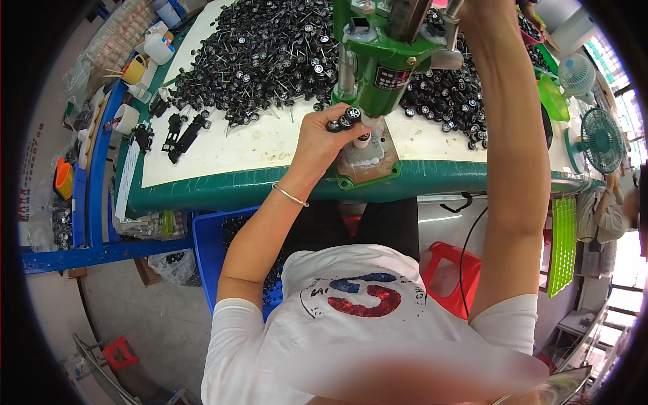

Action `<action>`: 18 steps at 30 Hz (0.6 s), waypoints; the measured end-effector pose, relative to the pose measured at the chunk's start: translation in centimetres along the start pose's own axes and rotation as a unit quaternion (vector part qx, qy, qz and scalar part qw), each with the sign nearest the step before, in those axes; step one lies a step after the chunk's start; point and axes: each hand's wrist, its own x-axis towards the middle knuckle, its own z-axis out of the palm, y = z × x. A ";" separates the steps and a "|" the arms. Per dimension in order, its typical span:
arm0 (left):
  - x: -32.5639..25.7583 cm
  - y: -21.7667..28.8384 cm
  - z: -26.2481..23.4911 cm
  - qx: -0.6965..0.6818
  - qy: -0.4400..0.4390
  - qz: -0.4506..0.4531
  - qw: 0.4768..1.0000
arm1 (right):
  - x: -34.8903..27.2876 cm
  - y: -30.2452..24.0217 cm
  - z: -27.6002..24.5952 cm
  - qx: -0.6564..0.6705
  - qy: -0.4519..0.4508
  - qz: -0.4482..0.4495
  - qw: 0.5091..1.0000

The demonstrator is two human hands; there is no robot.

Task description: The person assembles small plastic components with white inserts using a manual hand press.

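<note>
Left hand pinches black wheels at twelve o'clock.
Right arm stretches toward one o'clock; the cropped right hand has a grip that cannot be told.

The shirt is white — trousers black, bangle silvery.

A dark label on my green press carries pale print too small to read. My white T-shirt has black lettering around a red-and-blue emblem; blurred reddish characters mark the left wall.
</note>
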 end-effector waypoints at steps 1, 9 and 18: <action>-0.1 0.0 0.0 0.002 0.000 0.011 1.000 | -0.9 -0.4 1.0 -0.075 0.113 -0.036 0.990; 0.1 -0.2 -0.2 0.042 0.007 0.028 0.999 | -3.9 -1.4 1.2 -0.146 0.105 -0.170 0.969; -0.2 -1.0 -0.3 0.059 0.023 0.043 0.997 | -8.1 -1.1 0.8 -0.049 0.134 -0.282 0.949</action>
